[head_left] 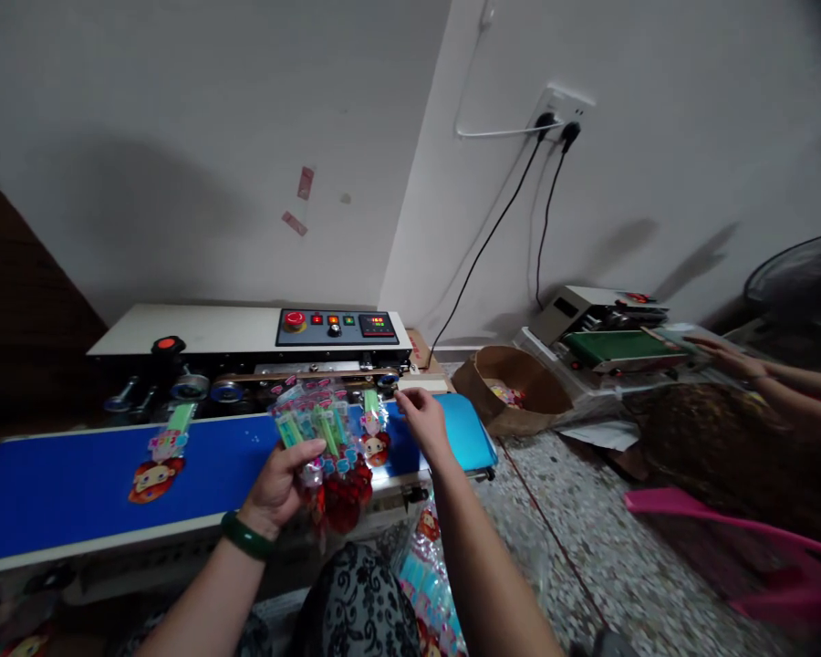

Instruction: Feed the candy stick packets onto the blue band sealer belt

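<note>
My left hand (280, 484), with a green bangle at the wrist, grips a fanned stack of printed plastic packets (325, 438) over the front of the blue conveyor belt (239, 461). Green and light blue pieces show through the clear film, and the lower ends are red. A single packet (375, 429) with a cartoon head lies on the belt just right of the stack, its top at the sealing machine (246, 333). Beside that packet, my right hand (424, 424) has its fingers loosely curled and apart, apparently holding nothing. Another packet (161, 461) lies further left on the belt.
More packets (428, 584) are heaped below the belt by my knees. To the right stand a cardboard box (513, 388) and a second machine with a green belt (616, 349). Another person's hands (732, 356) reach in there. A pink plastic object (725, 538) is nearer.
</note>
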The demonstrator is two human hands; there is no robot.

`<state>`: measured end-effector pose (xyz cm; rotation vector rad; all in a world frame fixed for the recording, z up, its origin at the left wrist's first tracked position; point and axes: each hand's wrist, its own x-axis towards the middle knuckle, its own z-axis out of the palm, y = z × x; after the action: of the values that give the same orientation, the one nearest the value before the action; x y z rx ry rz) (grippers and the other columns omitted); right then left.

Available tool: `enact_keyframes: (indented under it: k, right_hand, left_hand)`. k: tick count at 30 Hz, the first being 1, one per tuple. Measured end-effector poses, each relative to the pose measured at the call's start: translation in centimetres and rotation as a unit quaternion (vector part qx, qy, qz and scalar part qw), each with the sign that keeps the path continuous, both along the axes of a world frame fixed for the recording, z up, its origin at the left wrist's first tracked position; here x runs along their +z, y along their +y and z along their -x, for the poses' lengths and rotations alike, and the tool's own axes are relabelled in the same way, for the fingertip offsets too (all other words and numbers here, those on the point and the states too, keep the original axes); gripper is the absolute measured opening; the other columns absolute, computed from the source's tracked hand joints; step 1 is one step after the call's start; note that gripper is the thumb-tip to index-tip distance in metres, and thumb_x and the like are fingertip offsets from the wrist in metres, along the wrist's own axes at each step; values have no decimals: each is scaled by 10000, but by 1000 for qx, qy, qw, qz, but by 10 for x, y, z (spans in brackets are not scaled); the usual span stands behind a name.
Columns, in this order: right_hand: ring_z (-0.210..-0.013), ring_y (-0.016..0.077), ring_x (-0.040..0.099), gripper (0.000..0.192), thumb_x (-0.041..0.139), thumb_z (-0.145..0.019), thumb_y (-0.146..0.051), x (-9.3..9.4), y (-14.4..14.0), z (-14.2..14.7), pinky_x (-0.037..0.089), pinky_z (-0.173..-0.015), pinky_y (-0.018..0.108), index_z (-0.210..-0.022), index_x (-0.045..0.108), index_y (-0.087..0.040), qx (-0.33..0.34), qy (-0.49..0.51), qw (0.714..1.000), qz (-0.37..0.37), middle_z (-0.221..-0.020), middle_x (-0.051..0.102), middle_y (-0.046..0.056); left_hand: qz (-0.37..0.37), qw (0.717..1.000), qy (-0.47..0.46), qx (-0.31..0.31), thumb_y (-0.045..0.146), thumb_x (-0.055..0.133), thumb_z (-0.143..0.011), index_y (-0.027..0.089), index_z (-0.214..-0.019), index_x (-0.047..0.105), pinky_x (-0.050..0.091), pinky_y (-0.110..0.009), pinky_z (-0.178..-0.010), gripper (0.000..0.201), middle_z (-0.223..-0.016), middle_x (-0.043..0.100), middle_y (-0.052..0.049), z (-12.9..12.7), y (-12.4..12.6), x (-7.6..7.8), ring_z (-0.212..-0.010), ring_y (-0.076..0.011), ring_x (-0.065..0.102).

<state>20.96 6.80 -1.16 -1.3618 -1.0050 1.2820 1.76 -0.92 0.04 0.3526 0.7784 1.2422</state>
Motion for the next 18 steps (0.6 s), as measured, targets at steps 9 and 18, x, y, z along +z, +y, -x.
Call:
enact_keyframes:
  k: [9,18]
  right_hand:
    - [-828,160,557,136,582,-723,-300,21,-56,45,427,-761,281,-667,535,-185,76,-9,980,-185,-841,610,29]
    - [-611,121,571,242,638,-663,-315,9,-53,42,452,-553,225,-856,540,-206,-3,130,987,-95,-712,623,-15]
  left_hand:
    - [-28,996,61,66,122,713,-558,120,-926,630,523,-354,-683,377,-787,703,-62,-7,3,-2,-717,-248,651]
    - [-18,995,77,54,128,731,-537,125,-871,641,526,-327,-666,345,-776,699,-50,-11,2,-6,-698,-222,650]
